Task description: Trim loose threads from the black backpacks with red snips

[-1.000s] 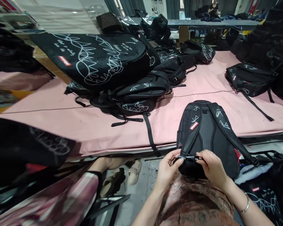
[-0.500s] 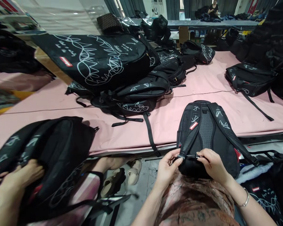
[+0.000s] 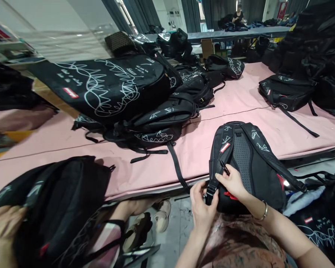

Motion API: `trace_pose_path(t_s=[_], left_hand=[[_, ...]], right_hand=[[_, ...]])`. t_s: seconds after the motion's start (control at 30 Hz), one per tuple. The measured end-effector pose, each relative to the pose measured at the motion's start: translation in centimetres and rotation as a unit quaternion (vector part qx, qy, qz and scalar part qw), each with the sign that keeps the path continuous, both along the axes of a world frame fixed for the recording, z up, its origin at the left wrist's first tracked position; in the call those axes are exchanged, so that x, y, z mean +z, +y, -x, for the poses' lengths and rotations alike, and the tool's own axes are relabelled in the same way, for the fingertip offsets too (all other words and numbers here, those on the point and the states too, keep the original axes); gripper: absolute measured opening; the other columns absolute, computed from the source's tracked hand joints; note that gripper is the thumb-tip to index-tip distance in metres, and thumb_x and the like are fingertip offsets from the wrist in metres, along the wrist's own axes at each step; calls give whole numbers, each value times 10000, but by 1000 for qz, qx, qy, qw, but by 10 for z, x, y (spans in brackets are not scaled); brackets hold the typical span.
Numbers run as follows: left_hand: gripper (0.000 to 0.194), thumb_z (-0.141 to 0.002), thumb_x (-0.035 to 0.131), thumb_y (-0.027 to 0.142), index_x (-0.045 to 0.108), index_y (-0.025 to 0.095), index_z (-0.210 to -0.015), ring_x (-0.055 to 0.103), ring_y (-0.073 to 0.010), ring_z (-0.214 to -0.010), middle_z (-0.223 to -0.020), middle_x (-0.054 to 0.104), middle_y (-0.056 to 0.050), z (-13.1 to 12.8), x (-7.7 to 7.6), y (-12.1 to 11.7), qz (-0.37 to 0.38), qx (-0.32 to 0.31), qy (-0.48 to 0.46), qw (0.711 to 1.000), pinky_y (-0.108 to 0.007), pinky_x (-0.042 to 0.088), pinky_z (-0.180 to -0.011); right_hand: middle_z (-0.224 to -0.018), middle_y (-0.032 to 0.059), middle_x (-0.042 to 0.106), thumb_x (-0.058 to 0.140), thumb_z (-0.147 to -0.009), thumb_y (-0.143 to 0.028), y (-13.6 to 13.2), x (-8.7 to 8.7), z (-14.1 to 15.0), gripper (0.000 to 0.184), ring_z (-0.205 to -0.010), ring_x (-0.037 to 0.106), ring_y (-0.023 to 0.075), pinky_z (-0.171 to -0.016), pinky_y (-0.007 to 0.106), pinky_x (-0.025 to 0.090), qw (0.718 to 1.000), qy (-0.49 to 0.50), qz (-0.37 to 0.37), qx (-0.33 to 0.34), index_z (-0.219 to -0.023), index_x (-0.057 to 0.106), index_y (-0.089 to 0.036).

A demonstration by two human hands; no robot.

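Note:
A black backpack point(image 3: 257, 182) with white scribbled drawings leans on the table's front edge, its straps and mesh back panel facing me. At its lower left, my left hand point(image 3: 202, 201) is closed around the black buckle point(image 3: 211, 189) of a shoulder strap. My right hand point(image 3: 233, 182) rests over the lower part of the same strap, closed on a slim dark tool point(image 3: 225, 167) whose tip points up and left; its exact kind is unclear. Something red point(image 3: 231, 195) shows on the bag just under my right hand.
More black backpacks point(image 3: 156, 123) are piled on the pink-covered table point(image 3: 240, 96), with another bag point(image 3: 290, 93) at right. At left, a co-worker's hand point(image 3: 5, 223) touches a backpack point(image 3: 67, 193). More bags point(image 3: 321, 230) lie low on the right. A person point(image 3: 238, 16) sits far back.
My right hand has moved up and left, its dark tool now pointing up along the strap. My left hand has shifted slightly down onto the buckle. The co-worker's hand has moved left.

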State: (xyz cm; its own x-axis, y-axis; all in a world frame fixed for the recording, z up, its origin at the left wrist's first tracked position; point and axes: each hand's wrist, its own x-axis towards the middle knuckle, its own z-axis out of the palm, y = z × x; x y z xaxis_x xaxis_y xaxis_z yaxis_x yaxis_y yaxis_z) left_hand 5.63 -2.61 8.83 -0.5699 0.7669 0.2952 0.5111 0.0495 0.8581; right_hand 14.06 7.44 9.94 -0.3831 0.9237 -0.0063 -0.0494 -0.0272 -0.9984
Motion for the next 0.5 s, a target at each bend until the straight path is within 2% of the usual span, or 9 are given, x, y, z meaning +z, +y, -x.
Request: trace_pose_path(t_s=[0.07,0.13,0.23,0.3,0.37,0.5], left_hand=[[310,-755,602,273,566,198,-1055,540,-216,-928,-1011,558,-92,1,-2,-1,-3,-6,10,1000,-325,467,-785],[261,-776,578,278,604,201,-1024,563,-210,-897,-977,601,-84,4,-2,-1,11,-21,-21,999,-312,466,-779],[267,-778,575,302,622,182,-1012,590,-203,-896,-983,638,-83,11,-1,1,31,-19,-132,991,-311,462,-814],[272,-750,605,318,634,166,-973,595,-206,-923,-983,656,-82,15,0,3,30,-4,-218,975,-323,449,-857],[272,-708,650,322,652,160,-925,597,-202,-932,-966,672,-70,18,1,6,21,3,-309,951,-322,430,-888],[280,-643,711,326,673,154,-861,622,-177,-823,-862,695,-45,20,2,10,20,-30,-500,865,-293,448,-827]], right_hand=[[-703,-17,542,582,-726,-290,2,2,2,129,-626,512,122,-623,243,461,1000,-4,-6,2,-769,524,-183],[-701,-19,551,594,-729,-292,5,3,-1,134,-638,522,126,-631,242,458,1000,-16,-16,18,-770,531,-181],[-704,-25,555,590,-760,-341,8,1,-11,188,-653,536,135,-639,248,454,996,-60,-54,48,-844,529,-185],[-788,-4,580,510,-829,-358,8,-2,-19,206,-723,559,148,-681,264,458,991,-93,-89,44,-951,513,-192],[-895,27,590,420,-885,-333,7,-7,-27,211,-809,567,160,-732,286,460,984,-124,-124,11,-1032,491,-199],[-890,48,586,440,-882,-253,0,-26,-39,151,-799,573,172,-699,285,478,952,-181,-245,-34,-993,516,-186]])
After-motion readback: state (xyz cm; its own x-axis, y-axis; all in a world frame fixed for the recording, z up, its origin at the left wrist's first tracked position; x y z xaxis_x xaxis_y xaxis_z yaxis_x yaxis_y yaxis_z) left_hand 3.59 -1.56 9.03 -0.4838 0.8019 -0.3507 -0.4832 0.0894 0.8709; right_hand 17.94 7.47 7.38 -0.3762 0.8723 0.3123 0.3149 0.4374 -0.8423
